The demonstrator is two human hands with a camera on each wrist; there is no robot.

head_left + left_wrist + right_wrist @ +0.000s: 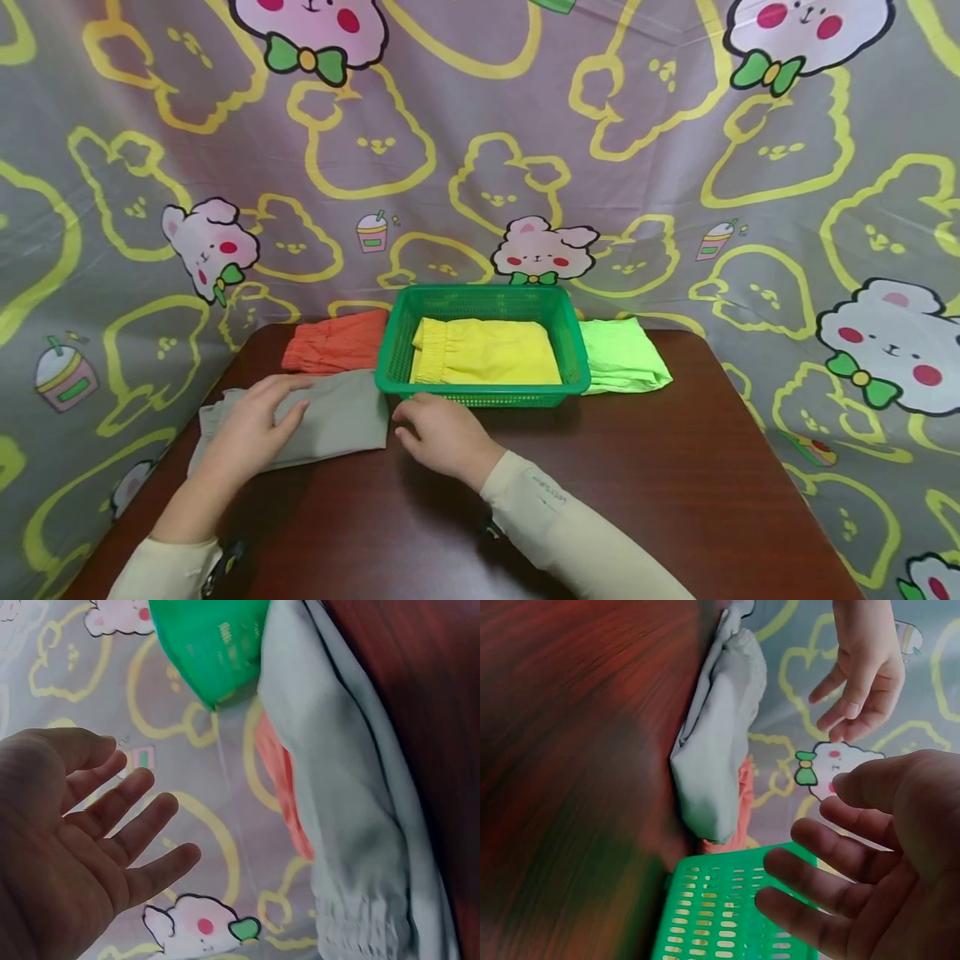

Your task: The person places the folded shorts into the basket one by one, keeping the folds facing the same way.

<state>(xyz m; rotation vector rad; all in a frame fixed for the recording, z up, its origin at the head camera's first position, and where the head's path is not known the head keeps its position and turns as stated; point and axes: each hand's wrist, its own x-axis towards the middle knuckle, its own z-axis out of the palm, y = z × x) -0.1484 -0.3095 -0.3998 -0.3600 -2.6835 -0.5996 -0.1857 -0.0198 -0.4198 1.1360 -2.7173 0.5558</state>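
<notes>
Folded grey trousers with a gathered waistband lie on the table left of the green basket. Above them hovers my left hand, fingers relaxed and apart from the cloth, as the left wrist view of the hand shows. My right hand is in front of the basket's near left corner, near the trousers' right end; the right wrist view shows this hand holding nothing, fingers loosely bent. Inside the basket lies a folded yellow garment with an elastic waistband.
A folded orange-red garment lies behind the grey trousers, left of the basket. To the basket's right is a folded bright green garment. The dark brown table meets a cartoon-patterned curtain at the back and sides.
</notes>
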